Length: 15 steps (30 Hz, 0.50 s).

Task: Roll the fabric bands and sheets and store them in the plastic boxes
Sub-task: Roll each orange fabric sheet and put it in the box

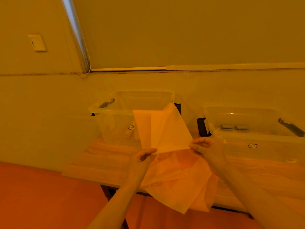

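A person's left hand [143, 157] and right hand [203, 146] are pinching a thin fabric sheet [166, 133] by its edge, holding it taut above the table [102, 156], apparently squaring it for rolling; two plastic boxes [115, 111] are waiting open just beyond.

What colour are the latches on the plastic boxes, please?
Black, or very dark, latches on the clear plastic boxes; head view, under orange-tinted light.

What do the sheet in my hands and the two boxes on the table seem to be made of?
Sheet: thin, matte, probably non-woven fabric; it is translucent where layers overlap and folds softly.
Left box and right box: clear glossy plastic; you see through the walls and the rims catch glints.
Table: wood-grain surface, possibly laminate.
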Available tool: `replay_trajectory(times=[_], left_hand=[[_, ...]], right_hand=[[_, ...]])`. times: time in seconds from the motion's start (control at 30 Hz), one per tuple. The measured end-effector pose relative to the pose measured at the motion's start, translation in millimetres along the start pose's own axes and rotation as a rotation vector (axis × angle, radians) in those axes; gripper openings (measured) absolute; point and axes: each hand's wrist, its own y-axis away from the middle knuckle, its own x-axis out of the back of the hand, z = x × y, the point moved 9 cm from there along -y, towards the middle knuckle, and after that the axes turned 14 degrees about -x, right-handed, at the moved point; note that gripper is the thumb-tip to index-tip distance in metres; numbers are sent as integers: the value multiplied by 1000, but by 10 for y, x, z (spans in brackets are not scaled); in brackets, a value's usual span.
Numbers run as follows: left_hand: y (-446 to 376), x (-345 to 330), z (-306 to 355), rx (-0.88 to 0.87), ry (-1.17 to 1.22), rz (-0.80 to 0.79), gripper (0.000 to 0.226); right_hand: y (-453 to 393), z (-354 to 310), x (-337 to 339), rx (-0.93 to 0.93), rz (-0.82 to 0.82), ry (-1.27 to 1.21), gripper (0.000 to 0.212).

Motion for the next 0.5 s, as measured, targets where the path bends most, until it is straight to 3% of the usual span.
replay_trajectory(times=[0.2, 0.5], left_hand=[[-4, 81, 92, -88, -82, 63, 3], [-24, 58, 60, -142, -71, 22, 11]], right_hand=[[-27, -46, -40, -7, -39, 131, 14], [-53, -40, -42, -21, -14, 111, 14]])
